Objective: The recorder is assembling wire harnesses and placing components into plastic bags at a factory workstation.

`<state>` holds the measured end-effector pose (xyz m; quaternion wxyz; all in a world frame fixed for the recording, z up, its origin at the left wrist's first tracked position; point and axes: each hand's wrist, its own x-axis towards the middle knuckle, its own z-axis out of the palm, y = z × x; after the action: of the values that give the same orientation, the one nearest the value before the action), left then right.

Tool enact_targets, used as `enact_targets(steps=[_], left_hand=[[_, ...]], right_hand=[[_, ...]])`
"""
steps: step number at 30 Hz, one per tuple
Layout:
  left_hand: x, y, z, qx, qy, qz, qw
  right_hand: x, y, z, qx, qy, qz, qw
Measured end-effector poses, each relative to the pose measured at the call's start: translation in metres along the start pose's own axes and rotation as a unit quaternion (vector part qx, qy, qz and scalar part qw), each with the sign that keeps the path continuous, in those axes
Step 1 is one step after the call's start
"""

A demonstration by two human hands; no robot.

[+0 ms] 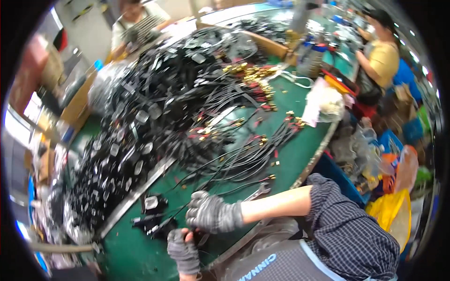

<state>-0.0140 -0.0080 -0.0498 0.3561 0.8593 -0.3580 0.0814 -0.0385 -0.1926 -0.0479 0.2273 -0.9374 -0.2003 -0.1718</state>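
My right hand (213, 214), in a grey striped glove, is curled closed at the table's near side. A thin black cable (213, 180) runs into its fingers from the far side. Close below it and to the left is my left hand (182, 253), also gloved, with bare fingertips pressed together. What the left fingers hold is hidden. Just left of both hands lie several black plugs or adapters (152, 220), one with a clear cover. Beyond the right hand spreads a bundle of black cables (243, 164) with gold-coloured ends.
A big heap of black adapters and cables (140, 112) covers the left and far table (293, 143). A metal strip (138, 196) borders it. A wrench (262, 188) lies near my right wrist. Bins and plastic bags (393, 206) stand at right. Two people (382, 58) work farther off.
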Motion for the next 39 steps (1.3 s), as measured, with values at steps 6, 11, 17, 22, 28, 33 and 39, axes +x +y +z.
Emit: enact_targets(steps=[6, 11, 17, 22, 28, 33, 39], left_hand=[[-0.002, -0.002, 0.01, -0.102, -0.029, -0.075, 0.991], [0.008, 0.015, -0.007, -0.049, -0.086, -0.055, 0.994], [0.005, 0.014, -0.002, -0.051, -0.047, -0.081, 0.994], [0.013, 0.011, 0.0, 0.023, -0.074, -0.019, 0.997], [0.009, 0.012, -0.008, -0.013, -0.076, -0.039, 0.996], [0.007, 0.006, -0.006, 0.009, -0.067, 0.001, 0.998], [0.013, 0.011, -0.012, -0.049, -0.099, -0.06, 0.992]], right_hand=[[-0.007, 0.003, 0.01, -0.047, 0.096, -0.044, 0.993], [-0.005, 0.004, 0.014, -0.015, 0.116, -0.028, 0.993], [-0.002, 0.002, -0.002, -0.049, 0.055, -0.049, 0.996], [-0.002, 0.001, -0.006, -0.01, 0.067, -0.037, 0.997], [-0.004, -0.003, -0.004, -0.015, 0.031, -0.056, 0.998], [0.001, -0.006, -0.006, 0.013, 0.027, -0.037, 0.999], [-0.003, -0.003, -0.005, 0.009, -0.005, -0.044, 0.999]])
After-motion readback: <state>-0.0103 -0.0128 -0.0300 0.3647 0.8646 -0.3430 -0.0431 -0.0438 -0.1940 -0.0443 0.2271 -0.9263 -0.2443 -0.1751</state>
